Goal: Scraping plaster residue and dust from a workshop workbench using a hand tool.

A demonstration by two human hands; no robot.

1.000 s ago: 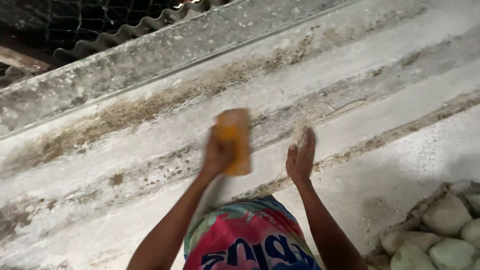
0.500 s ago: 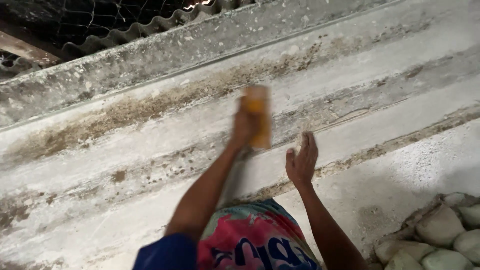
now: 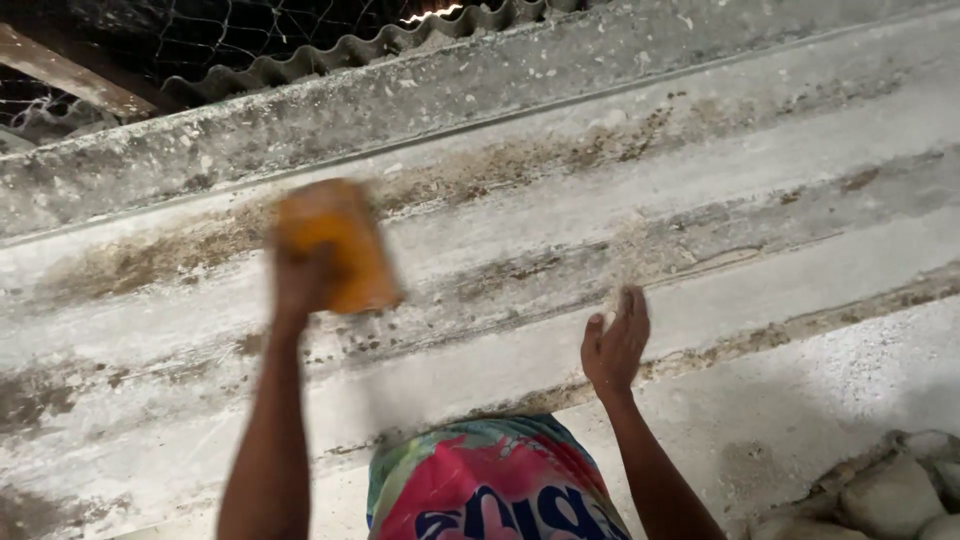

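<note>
My left hand (image 3: 300,285) grips an orange block-shaped scrubber (image 3: 335,245), blurred with motion, and presses it on a dirty grey corrugated sheet (image 3: 700,200) with brown stains along its ridges. My right hand (image 3: 615,345) rests flat against a lower ridge of the same sheet, fingers together and pointing up, holding nothing. Below my arms shows a colourful pink, green and blue cloth (image 3: 495,485).
A wire mesh (image 3: 200,40) and a wavy sheet edge (image 3: 400,40) run along the top. A wooden beam (image 3: 60,70) crosses the top left corner. Pale rounded stones (image 3: 890,495) lie at the bottom right.
My left hand with the orange scrubber has swept left along the sheet after moving right half a second ago. My right hand has stayed on the lower ridge.
</note>
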